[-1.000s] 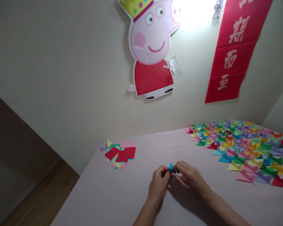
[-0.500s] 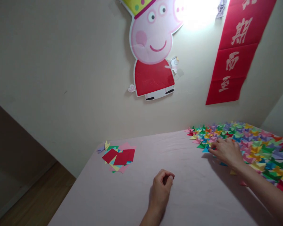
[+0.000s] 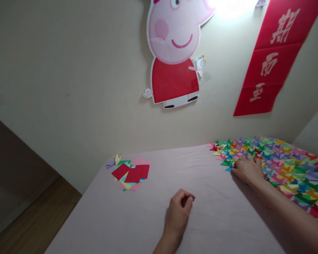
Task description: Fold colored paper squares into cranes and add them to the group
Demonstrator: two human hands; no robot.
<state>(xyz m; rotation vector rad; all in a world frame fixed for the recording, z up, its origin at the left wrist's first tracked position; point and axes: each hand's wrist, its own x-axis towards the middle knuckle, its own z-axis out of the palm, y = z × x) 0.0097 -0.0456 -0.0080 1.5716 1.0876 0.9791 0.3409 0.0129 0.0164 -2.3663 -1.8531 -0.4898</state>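
My left hand (image 3: 178,210) rests on the pink tabletop (image 3: 148,218) near the middle, fingers curled loosely into a fist with nothing in them. My right hand (image 3: 247,170) lies at the left edge of a wide spread of folded coloured paper pieces (image 3: 281,164), fingers pressed down on a blue folded piece (image 3: 229,169) there. The right forearm runs back across the spread towards the lower right.
A small pile of flat coloured paper squares (image 3: 131,173), red ones on top, lies at the table's far left, with two small folded pieces (image 3: 115,161) beside it. The table's left edge drops to a wooden floor (image 3: 29,225). A cartoon pig cut-out (image 3: 175,53) and red banner (image 3: 272,60) hang on the wall behind.
One second ago both hands held a blue folded piece at the table's middle. My right hand has carried it right to the edge of the spread; my left hand stayed, now curled and holding nothing.
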